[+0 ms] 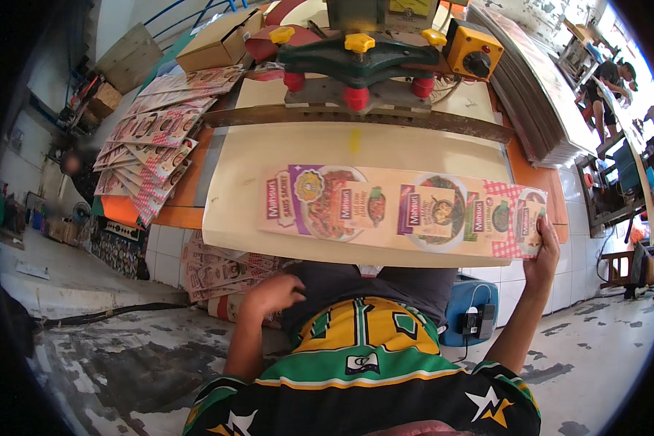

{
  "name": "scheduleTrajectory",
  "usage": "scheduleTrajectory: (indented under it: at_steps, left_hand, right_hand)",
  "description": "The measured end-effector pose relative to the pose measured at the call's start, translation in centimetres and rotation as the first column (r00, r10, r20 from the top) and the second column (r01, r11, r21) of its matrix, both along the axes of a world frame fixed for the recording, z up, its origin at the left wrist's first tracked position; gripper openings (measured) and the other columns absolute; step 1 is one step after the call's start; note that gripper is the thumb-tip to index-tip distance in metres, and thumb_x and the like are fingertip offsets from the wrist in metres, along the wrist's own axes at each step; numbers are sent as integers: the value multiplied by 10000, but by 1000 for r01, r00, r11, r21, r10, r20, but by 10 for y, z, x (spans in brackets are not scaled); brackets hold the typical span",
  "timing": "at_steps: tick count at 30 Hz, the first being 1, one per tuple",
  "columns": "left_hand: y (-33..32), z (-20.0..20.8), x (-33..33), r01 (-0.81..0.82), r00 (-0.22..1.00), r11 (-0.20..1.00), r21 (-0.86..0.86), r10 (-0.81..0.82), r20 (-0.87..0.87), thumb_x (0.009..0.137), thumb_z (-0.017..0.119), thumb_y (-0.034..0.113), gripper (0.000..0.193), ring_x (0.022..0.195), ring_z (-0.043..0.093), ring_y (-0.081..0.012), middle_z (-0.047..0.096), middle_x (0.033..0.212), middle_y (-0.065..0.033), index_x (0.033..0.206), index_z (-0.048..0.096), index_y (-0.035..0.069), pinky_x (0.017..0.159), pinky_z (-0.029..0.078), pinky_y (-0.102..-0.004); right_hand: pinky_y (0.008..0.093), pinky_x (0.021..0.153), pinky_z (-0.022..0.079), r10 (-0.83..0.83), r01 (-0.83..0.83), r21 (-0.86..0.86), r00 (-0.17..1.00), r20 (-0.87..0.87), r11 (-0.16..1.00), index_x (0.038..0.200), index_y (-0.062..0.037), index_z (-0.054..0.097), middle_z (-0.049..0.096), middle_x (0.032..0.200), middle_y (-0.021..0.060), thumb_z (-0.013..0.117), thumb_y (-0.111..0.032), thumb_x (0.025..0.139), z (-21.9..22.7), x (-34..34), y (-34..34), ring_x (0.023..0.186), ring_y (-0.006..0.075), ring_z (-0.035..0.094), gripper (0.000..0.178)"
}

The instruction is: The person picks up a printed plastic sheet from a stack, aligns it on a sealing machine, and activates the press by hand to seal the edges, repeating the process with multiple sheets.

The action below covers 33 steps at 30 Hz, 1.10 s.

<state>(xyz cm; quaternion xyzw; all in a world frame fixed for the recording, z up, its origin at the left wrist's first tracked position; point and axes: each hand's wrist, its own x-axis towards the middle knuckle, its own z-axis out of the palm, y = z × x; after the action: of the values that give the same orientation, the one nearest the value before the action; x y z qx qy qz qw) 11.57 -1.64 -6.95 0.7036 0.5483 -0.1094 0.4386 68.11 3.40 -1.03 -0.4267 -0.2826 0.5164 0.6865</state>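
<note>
A long printed cardboard strip (pixel 370 222), with pictures of food dishes, purple panels and a pink checked end, lies across a pale yellow sheet (pixel 232 171) on the press table. My right hand (pixel 543 254) grips the strip's right end, thumb on top and the other fingers hidden beneath. Below the table's front edge, my left hand (pixel 275 293) is beside my lap, its fingers loosely bent and apart, with nothing visible in them. Beyond the sheet stands a dark green press head (pixel 360 62) with yellow knobs and red fittings, above a long metal bar (pixel 356 120).
Several printed sheets (pixel 160 123) are stacked loosely at the left, near an open cardboard box (pixel 219 42). A yellow control box (pixel 474 51) with a black dial sits right of the press. Tall board stacks (pixel 538 94) stand farther right. More printed pieces (pixel 221 269) lie below the table.
</note>
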Motion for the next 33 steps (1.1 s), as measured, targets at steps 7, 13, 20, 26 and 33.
scheduleTrajectory:
  at_steps: [7, 13, 20, 26, 33]
  left_hand:
    - [-4, 63, 55, -117, 471, 973, -200, 231, 852, 918, 771, 386, 741, 1327, 582, -313, 595, 1440, -183, 1493, 456, 41, 1082, 474, -435]
    - [-13, 45, 83, -727, -235, 611, -314, 207, 950, 980, 718, 271, 712, 1349, 543, -302, 528, 1455, -200, 1505, 329, -15, 1120, 460, -459]
    - [8, 81, 38, -898, -321, 280, -340, 115, 940, 1020, 596, 118, 478, 1184, 634, -226, 578, 1374, -158, 1448, 425, -8, 945, 569, -372]
    - [78, 153, -67, -967, -148, 205, -149, 19, 989, 1023, 622, 161, 370, 1080, 653, -173, 656, 1232, -40, 1371, 536, 69, 878, 557, -363]
    - [219, 211, -241, -958, -86, 266, -104, 78, 993, 1003, 690, 318, 509, 962, 671, -221, 650, 1180, -102, 1366, 521, 3, 736, 594, -287]
  right_hand:
    - [382, 1025, 543, 211, -211, 14, 965, -159, 977, 1470, 50, 437, 605, 1383, 167, 493, -189, 1076, 4, -103, 1, 1223, 227, 640, 464]
    - [432, 1091, 486, 534, -543, -27, 834, -138, 840, 1551, 13, 339, 533, 1463, 178, 591, -203, 1013, 6, -184, -20, 1324, 267, 568, 632]
    - [278, 741, 521, 796, -777, -176, 581, 168, 604, 1347, -26, 533, 737, 1133, 177, 542, -305, 1074, 10, -170, -24, 927, 179, 721, 390]
    - [250, 678, 488, 731, -695, -233, 619, 287, 680, 1250, -53, 593, 772, 1001, 176, 600, -316, 1044, 16, -155, -22, 826, 173, 728, 334]
    - [248, 675, 489, 731, -697, -228, 619, 288, 680, 1237, -49, 607, 774, 992, 155, 621, -275, 1032, 16, -151, -23, 828, 161, 720, 305]
